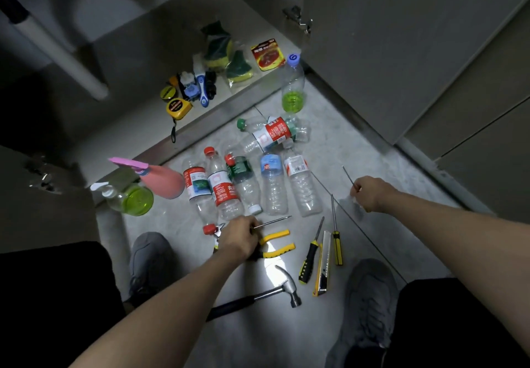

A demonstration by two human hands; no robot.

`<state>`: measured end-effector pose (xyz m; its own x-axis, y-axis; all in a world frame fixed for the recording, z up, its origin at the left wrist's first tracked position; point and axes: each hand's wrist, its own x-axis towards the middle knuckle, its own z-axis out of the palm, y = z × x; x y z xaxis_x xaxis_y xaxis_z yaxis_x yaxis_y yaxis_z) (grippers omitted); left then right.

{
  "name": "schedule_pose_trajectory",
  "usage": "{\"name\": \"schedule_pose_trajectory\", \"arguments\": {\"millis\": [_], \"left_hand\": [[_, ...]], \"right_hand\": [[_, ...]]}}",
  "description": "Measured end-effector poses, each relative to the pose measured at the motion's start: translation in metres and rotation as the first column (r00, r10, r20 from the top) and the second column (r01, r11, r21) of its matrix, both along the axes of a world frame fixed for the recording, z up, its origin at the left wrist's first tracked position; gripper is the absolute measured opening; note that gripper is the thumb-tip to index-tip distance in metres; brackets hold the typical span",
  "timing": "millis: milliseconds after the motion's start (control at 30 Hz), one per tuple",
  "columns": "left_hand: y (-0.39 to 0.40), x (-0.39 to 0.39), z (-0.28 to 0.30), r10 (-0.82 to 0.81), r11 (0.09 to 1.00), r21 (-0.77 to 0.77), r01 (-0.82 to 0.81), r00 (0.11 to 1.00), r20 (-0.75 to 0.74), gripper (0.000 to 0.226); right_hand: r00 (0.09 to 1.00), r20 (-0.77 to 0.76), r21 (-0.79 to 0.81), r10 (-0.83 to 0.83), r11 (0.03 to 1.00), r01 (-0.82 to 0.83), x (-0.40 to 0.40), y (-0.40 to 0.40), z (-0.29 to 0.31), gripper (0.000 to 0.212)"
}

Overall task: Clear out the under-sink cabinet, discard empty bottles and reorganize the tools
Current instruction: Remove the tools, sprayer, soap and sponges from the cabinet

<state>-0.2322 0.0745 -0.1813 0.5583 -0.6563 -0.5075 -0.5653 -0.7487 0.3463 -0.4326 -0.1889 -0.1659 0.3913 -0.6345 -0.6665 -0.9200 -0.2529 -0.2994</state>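
clear plastic bottles (246,184) lie just beyond left hand (238,237), long axes pointing away | left hand grips thin metal rod (272,221) over yellow-handled pliers (275,245) | right hand (371,192) pinches slim metal rod (348,177)

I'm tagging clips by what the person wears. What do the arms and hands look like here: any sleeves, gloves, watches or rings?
Both forearms are bare up to the frame's edge, with no sleeves in view. The left hand and right hand wear no gloves, and no watch, bracelet or ring shows on either wrist or the visible fingers. Lower down, dark trousers and grey shoes are visible.
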Motion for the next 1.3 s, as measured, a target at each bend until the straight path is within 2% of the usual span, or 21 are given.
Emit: {"name": "schedule_pose_trajectory", "arguments": {"millis": [67,167,267,400,567,733,900,1100,1200,1300], "left_hand": [[-0.005,-0.001,-0.01,-0.03,0.999,0.031,0.03,0.999,-0.018,0.022],[-0.005,-0.005,-0.026,-0.111,0.994,-0.003,0.111,0.993,-0.047,0.012],[0.004,-0.007,-0.036,-0.15,0.988,-0.036,0.149,0.988,-0.044,0.02],[0.009,-0.002,-0.044,-0.125,0.991,-0.062,0.121,0.99,-0.059,0.035],[0.007,0.008,-0.043,-0.106,0.992,-0.078,0.101,0.992,-0.064,0.026],[0.006,0.017,-0.039,-0.081,0.995,-0.073,0.074,0.992,-0.102,0.035],[0.009,0.029,-0.025,-0.058,0.996,-0.07,0.051,0.993,-0.1,0.03],[0.005,0.057,0.018,-0.033,0.999,-0.003,0.033,0.998,-0.048,0.011],[-0.002,0.08,0.046,-0.045,0.999,0.007,0.045,0.999,0.015,0.013],[-0.012,0.106,0.071,-0.05,0.997,-0.053,0.052,0.998,0.043,0.016]], "right_hand": [[1.0,0.0,-0.013,0.013,1.0,-0.013,-0.005,0.0,-0.009,0.017],[0.998,0.043,-0.063,0.048,0.997,-0.045,-0.004,0.001,-0.022,0.017],[0.994,0.097,-0.1,0.06,0.994,-0.05,0.014,-0.002,-0.034,0.013],[0.994,0.108,-0.1,-0.023,0.994,0.034,0.052,-0.002,-0.046,0.021],[0.983,0.101,-0.098,-0.15,0.982,0.16,0.085,0.002,-0.062,0.027],[0.974,0.091,-0.109,-0.209,0.97,0.219,0.087,0.006,-0.065,0.027],[0.938,0.138,0.012,-0.319,0.947,0.32,0.09,0.002,-0.053,0.023],[0.862,0.239,-0.026,-0.447,0.884,0.466,0.096,-0.003,-0.023,0.025],[0.844,0.32,-0.035,-0.429,0.885,0.463,0.116,-0.004,0.003,0.025],[0.827,0.425,-0.018,-0.368,0.91,0.414,0.152,0.002,0.033,0.022]]}}
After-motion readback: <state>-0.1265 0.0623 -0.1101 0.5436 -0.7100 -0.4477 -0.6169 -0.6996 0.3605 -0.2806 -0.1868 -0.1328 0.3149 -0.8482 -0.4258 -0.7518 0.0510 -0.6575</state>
